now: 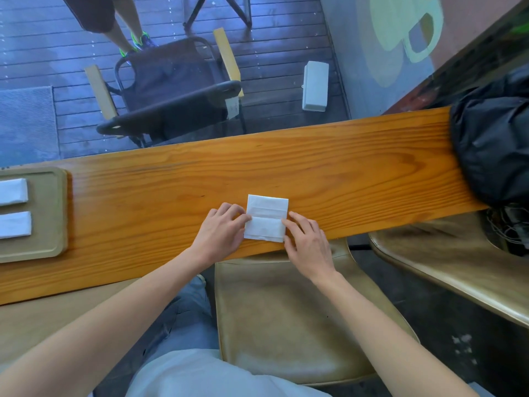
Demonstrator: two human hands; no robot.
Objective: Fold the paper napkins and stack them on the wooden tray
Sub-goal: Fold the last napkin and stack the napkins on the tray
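A white paper napkin (266, 217) lies on the wooden counter (171, 190) near its front edge, its near half folded over. My left hand (221, 232) pinches the napkin's left edge with curled fingers. My right hand (307, 243) pinches its right edge at the fold. At the far left sits the wooden tray (51, 213), holding two folded napkins, one (13, 191) behind the other (14, 224), side by side and not stacked.
A black bag (492, 150) covers the counter's right end. Tan padded stools (286, 319) stand below the counter's front edge. Beyond a glass pane are a folding chair (171, 90), a white box (315, 85) and a person's legs.
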